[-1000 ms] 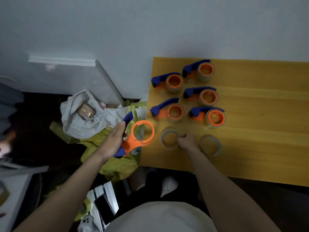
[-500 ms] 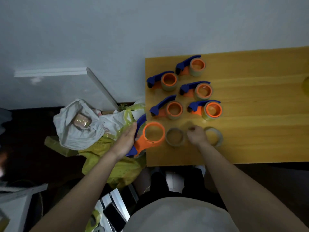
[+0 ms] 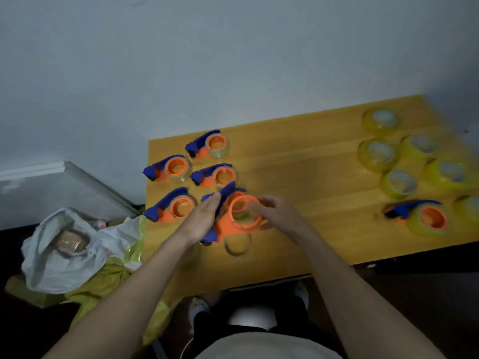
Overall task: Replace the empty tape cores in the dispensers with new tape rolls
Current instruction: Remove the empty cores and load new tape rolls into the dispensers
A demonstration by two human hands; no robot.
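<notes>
An orange and blue tape dispenser (image 3: 234, 224) is held above the near left part of the wooden table (image 3: 311, 182), between the two hands. It is gripped by the left hand (image 3: 204, 220) at its blue handle side — the fingers are laid along the handle and curled round it, fingertips pointing away toward the wall. The dispenser's orange hub ring is turned upward and appears bare of tape. The right hand (image 3: 278, 215) is set against the right rim of that ring; its fingers are bent loosely toward it, though motion blur hides whether anything is pinched there.

Just below the held dispenser, an empty tape core (image 3: 237, 244) lies flat on the table, partly hidden by the dispenser's body. Four more dispensers (image 3: 178, 168) are seen behind and left of the hands, standing near the table's left edge, and part of another shows directly behind the held one. Well apart, on the right side of the table, a cluster of yellow tape rolls (image 3: 378, 155) is laid out — blurred — with one dispenser fitted with a yellow roll (image 3: 425, 217) near the front of that group.

Off the table's left edge, a white plastic bag (image 3: 59, 255) lies on yellow bags on the floor.
</notes>
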